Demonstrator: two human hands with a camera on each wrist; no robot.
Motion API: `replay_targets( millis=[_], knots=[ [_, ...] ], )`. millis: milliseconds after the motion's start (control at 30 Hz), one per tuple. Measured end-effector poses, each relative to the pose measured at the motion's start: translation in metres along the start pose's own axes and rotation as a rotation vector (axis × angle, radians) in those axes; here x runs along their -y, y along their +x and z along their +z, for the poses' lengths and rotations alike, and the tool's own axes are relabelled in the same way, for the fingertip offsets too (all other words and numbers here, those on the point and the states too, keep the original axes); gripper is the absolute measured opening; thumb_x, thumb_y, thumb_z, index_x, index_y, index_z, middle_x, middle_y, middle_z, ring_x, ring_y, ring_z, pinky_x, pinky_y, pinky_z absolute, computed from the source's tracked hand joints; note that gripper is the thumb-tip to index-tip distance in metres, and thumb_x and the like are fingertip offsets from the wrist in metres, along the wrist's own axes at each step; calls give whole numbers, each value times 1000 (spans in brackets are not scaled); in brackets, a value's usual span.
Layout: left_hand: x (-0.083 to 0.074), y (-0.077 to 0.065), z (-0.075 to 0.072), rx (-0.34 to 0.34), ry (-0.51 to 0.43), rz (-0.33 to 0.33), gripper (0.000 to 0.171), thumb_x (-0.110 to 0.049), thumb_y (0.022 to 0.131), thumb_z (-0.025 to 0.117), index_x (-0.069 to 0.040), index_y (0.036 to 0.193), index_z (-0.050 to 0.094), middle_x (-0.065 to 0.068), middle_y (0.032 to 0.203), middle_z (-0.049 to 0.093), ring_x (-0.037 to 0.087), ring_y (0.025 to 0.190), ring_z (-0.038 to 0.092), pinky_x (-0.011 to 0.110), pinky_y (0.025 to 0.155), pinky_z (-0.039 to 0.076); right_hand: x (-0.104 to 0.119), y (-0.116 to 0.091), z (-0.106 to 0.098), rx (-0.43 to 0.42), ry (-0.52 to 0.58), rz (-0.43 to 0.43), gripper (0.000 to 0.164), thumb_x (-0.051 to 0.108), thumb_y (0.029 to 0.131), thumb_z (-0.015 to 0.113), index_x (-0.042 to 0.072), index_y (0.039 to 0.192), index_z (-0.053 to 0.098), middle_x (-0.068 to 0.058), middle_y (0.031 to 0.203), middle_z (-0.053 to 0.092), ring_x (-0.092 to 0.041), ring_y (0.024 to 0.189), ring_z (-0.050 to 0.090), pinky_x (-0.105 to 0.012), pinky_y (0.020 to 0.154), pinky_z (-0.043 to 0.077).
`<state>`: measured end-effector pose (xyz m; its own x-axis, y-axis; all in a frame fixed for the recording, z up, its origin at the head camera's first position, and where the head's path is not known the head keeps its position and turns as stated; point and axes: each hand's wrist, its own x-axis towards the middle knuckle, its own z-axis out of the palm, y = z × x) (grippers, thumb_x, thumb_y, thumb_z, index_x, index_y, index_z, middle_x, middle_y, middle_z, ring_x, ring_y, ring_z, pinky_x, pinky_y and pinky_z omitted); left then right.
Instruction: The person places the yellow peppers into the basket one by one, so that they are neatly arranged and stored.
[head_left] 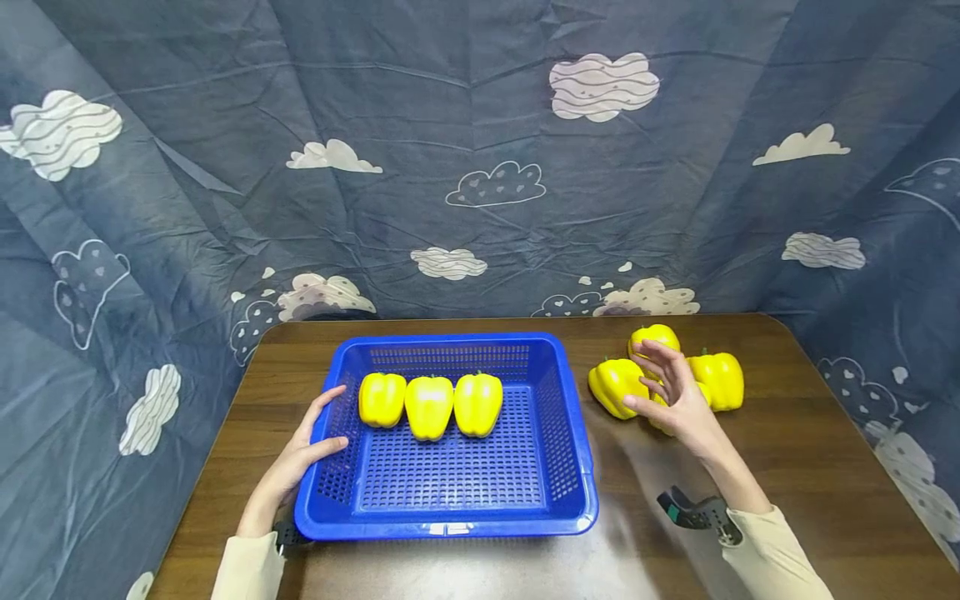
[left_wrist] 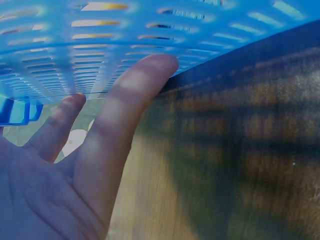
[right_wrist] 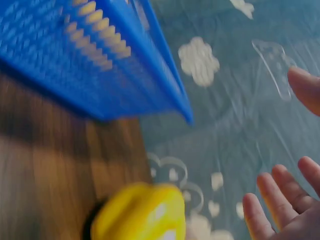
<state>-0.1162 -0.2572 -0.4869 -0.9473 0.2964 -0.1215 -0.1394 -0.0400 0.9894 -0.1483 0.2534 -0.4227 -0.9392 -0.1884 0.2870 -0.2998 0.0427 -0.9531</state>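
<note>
Three yellow bell peppers [head_left: 430, 408] sit side by side in a row toward the back of a blue perforated plastic basket [head_left: 450, 531]. My left hand [head_left: 296, 454] lies at the basket's left rim, thumb and fingers spread and fairly straight, their tips reaching over the edge. In the left wrist view, the thumb [left_wrist: 112, 127] extends close to the perforated blue wall. My right hand [head_left: 678, 404] hovers over several more yellow bell peppers [head_left: 617, 388] on the table, fingers apart and lightly bent, holding nothing. It partly hides some of them. The right wrist view shows one blurred pepper [right_wrist: 142, 215] near that hand.
A brown wooden table [head_left: 637, 533] bears the basket and the loose peppers, which lie right of the basket. Behind and around the table hangs a grey-blue cloth [head_left: 420, 108] with cloud prints. Dark straps [head_left: 701, 512] are on the wrists.
</note>
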Motion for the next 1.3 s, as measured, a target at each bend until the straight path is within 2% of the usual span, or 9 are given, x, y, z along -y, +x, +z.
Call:
replay_targets(
  millis=[100, 167, 300, 433, 567, 800, 1067, 1167, 1300],
  knots=[
    [0, 0, 0, 2, 1, 3, 69, -3, 94, 51, -24, 150, 16, 27, 147, 17, 46, 116, 40, 53, 83, 48, -5, -10, -19, -34, 23, 2, 72, -22, 80, 59, 8, 140, 32, -2, 138, 41, -10, 125, 39, -16, 96, 34],
    [0, 0, 0, 2, 3, 5, 69, -2, 94, 50, -23, 150, 16, 27, 147, 17, 46, 117, 39, 53, 83, 48, -15, -16, -35, -48, 25, 9, 73, -18, 81, 61, 9, 142, 31, -3, 140, 39, -10, 126, 38, -15, 97, 33],
    [0, 0, 0, 5, -3, 10, 70, -2, 94, 50, -24, 150, 16, 28, 147, 17, 46, 117, 39, 53, 83, 47, -69, -26, -80, -54, 74, -25, 78, -15, 80, 64, 7, 146, 27, -12, 146, 34, -14, 130, 36, -17, 99, 34],
    [1, 0, -1, 10, -8, 8, 70, -2, 94, 50, -25, 150, 16, 28, 147, 17, 46, 116, 40, 54, 83, 47, -120, -36, -121, -80, 89, -28, 86, -24, 78, 60, 9, 149, 22, -16, 150, 28, -21, 135, 32, -21, 101, 35],
    [1, 0, 0, 7, -9, 5, 70, -2, 94, 50, -25, 150, 16, 27, 147, 16, 46, 117, 40, 54, 83, 48, -131, -43, -135, -117, 86, -14, 90, -25, 77, 59, 11, 150, 20, -17, 151, 24, -25, 136, 29, -22, 101, 34],
    [0, 0, 0, 0, -3, 6, 70, -2, 94, 50, -24, 151, 16, 27, 148, 15, 47, 118, 38, 54, 84, 47, -117, -47, -134, -126, 84, -27, 88, -12, 79, 69, 10, 150, 21, -17, 151, 24, -21, 135, 30, -19, 101, 33],
    [1, 0, -1, -6, 7, 7, 69, -2, 93, 50, -23, 150, 17, 27, 148, 16, 47, 119, 37, 52, 84, 47, -39, -52, -77, -185, -6, 29, 78, -20, 81, 58, 9, 146, 26, -1, 142, 31, -11, 128, 29, -14, 97, 28],
    [1, 0, 0, -9, 11, 7, 69, -2, 93, 50, -23, 150, 16, 27, 148, 16, 47, 119, 36, 52, 84, 47, -35, -53, -72, -206, -72, 81, 77, -17, 83, 58, 12, 146, 24, 0, 143, 28, -11, 128, 27, -12, 97, 27],
    [1, 0, 0, -16, 18, 1, 69, -3, 93, 51, -23, 150, 17, 26, 149, 15, 48, 120, 35, 52, 84, 47, -41, -55, -72, -219, -204, 172, 78, -7, 87, 61, 15, 149, 19, -3, 147, 22, -11, 134, 21, -9, 97, 25]
  ],
)
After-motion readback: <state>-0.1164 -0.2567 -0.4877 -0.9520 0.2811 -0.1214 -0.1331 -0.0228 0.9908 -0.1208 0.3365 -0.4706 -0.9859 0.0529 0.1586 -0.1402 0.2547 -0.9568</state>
